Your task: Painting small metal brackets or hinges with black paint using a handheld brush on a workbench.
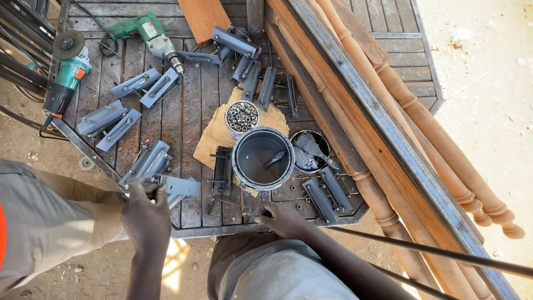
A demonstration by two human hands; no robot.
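Observation:
My left hand [145, 214] is at the table's front edge, its fingers closed around the end of a grey metal bracket [179, 186] that lies flat on the planks. My right hand [284, 219] rests on the front edge further right, with its fingertips pinched on a thin metal pin [236, 205]. Just beyond that hand stands an open tin of dark paint [262, 158] on a piece of cardboard [214, 133]. Beside it is a smaller black tin with a brush [311, 151] in it.
Several grey brackets [119, 125] lie scattered over the wooden table [191, 105]. A can of nuts [242, 116], a green drill [145, 33] and an angle grinder [66, 75] sit further back. Turned wooden posts [422, 122] and a steel bar lie to the right.

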